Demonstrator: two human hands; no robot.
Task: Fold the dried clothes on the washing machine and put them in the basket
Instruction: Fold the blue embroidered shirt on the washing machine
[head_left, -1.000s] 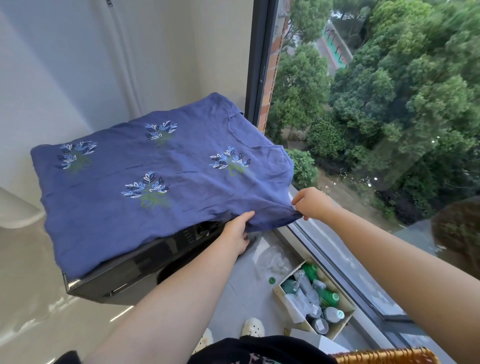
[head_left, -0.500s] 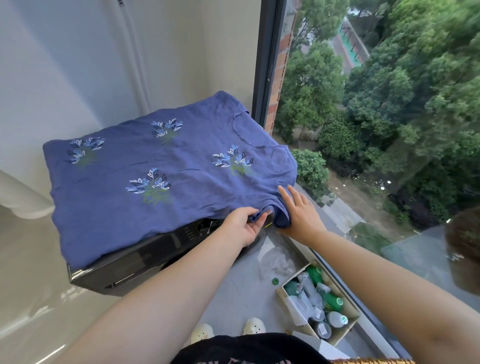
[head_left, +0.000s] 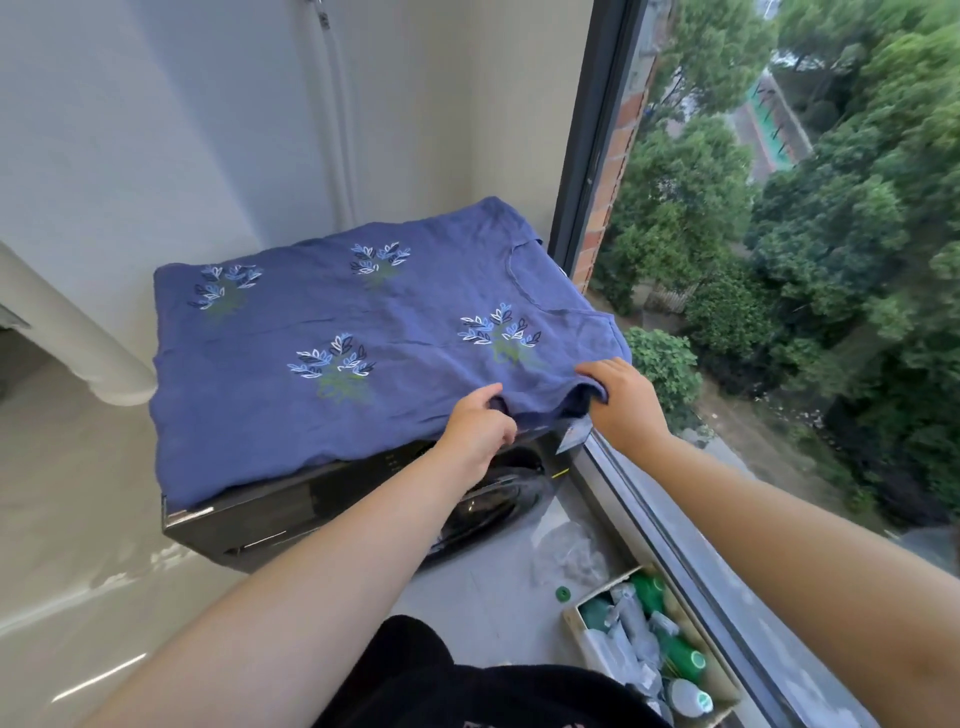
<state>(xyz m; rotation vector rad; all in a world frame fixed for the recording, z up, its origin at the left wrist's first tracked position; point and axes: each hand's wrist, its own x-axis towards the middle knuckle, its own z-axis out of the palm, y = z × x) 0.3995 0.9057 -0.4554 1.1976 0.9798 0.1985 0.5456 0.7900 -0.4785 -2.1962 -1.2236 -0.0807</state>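
T-shirt (head_left: 332, 332) — blue, leaf-printed, spread flat on washing machine (head_left: 291, 512) | left hand (head_left: 475, 428) and right hand (head_left: 618, 400) pinch near sleeve edge, fingers curled on cloth | soft, light, limp — best held by seams and corners

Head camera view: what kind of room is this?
Likely a home laundry corner, high up: a washing machine with a blue shirt spread on top, a tall window over treetops, a box of bottles on the floor.
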